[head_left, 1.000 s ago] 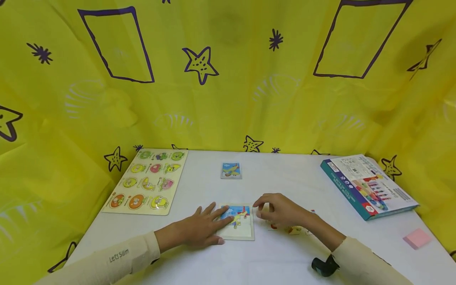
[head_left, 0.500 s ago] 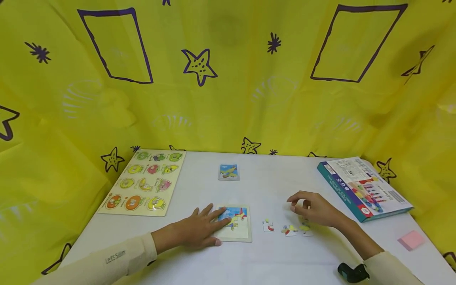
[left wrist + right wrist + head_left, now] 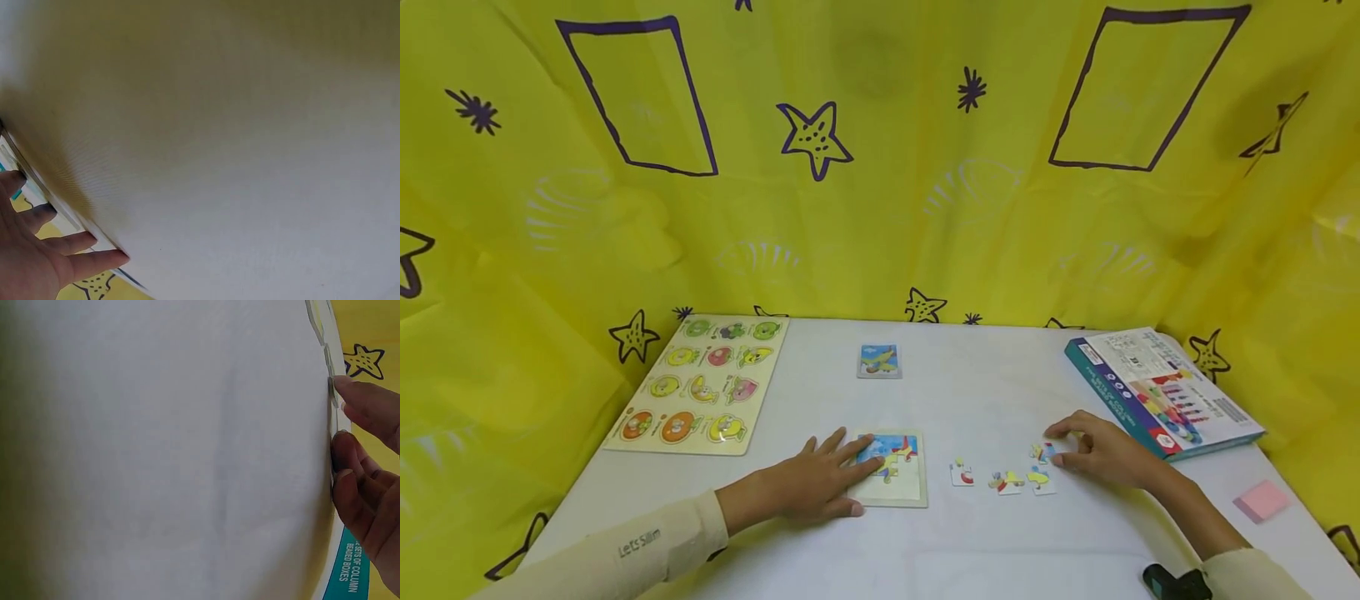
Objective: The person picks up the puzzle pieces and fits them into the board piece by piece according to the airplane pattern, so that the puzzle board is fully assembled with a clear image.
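My left hand [image 3: 820, 483] lies with its fingers spread over the left part of a framed jigsaw puzzle [image 3: 912, 492]. The puzzle shows blue sky with part of a red and yellow plane, and its lower part is bare. My right hand [image 3: 1101, 450] has thumb and forefinger at the edges of a blue and yellow puzzle piece [image 3: 1042, 452]. In the right wrist view, the thumb [image 3: 353, 390] meets the edge of a thin piece. Near that hand lie a yellow piece [image 3: 1039, 479], a red and yellow piece [image 3: 1006, 482] and a red and white piece [image 3: 962, 473].
A small plane picture [image 3: 879, 362] lies behind the puzzle. To the left is a fruit board [image 3: 700, 387], and at the right back a teal and white box [image 3: 1165, 392]. A pink block [image 3: 1262, 501] rests near the right edge. A yellow curtain [image 3: 880, 208] surrounds the white table [image 3: 970, 558].
My right hand has moved right, away from the puzzle frame, and down to the blue and yellow puzzle piece, uncovering the loose pieces. My left hand has stayed on the puzzle.
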`<state>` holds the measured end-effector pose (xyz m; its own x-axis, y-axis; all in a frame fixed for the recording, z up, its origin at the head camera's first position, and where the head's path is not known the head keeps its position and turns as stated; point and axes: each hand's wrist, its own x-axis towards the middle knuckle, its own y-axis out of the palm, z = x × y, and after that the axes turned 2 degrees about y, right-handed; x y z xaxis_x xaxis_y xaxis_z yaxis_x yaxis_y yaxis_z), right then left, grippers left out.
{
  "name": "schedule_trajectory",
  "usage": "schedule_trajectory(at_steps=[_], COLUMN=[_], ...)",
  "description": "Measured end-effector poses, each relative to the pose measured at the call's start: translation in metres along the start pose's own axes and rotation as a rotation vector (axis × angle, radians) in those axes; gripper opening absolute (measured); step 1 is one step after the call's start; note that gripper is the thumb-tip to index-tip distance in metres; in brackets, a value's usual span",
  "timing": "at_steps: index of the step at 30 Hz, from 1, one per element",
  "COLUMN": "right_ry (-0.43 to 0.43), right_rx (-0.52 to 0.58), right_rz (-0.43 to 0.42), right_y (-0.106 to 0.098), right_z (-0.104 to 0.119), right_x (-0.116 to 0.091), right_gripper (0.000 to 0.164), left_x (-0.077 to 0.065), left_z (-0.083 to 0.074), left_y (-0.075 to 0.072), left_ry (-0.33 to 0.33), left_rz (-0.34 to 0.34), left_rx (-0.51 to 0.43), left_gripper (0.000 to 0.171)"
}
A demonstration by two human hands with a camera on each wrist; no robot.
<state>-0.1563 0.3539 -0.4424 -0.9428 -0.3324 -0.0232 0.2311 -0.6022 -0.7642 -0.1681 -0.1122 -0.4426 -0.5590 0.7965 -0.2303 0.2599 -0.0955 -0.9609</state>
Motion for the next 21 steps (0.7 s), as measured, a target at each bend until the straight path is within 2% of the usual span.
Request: schedule_trajectory(at_steps=[3, 14, 18, 21], right_ry=[0.011, -0.057, -0.047, -0.008], right_rx=[-0.003, -0.028, -0.018, -0.021], right_rz=[0.015, 0.014, 0.027, 0.031], right_y=[-0.0008, 0.0002, 0.0007, 0.0002], right_z=[-0.0038, -0.0075, -0.0048, -0.003], right_x=[-0.0032, -0.0023, -0.0028, -0.0051], right_gripper=[0.035, 0.028, 0.025, 0.028], left_x=[0.0001, -0.0016, -0.0016, -0.0014], left_z=[0.0006, -0.0019, -0.0022, -0.0033], left_y=[0.0, -0.0029, -0.0021, -0.0021], left_ry=[-0.002, -0.004, 0.003, 0.012], left_rz=[0.003, 0.0, -0.006, -0.008], left_rx=[-0.007, -0.005, -0.007, -0.02], left_gripper=[0.067, 0.066, 0.066, 0.066])
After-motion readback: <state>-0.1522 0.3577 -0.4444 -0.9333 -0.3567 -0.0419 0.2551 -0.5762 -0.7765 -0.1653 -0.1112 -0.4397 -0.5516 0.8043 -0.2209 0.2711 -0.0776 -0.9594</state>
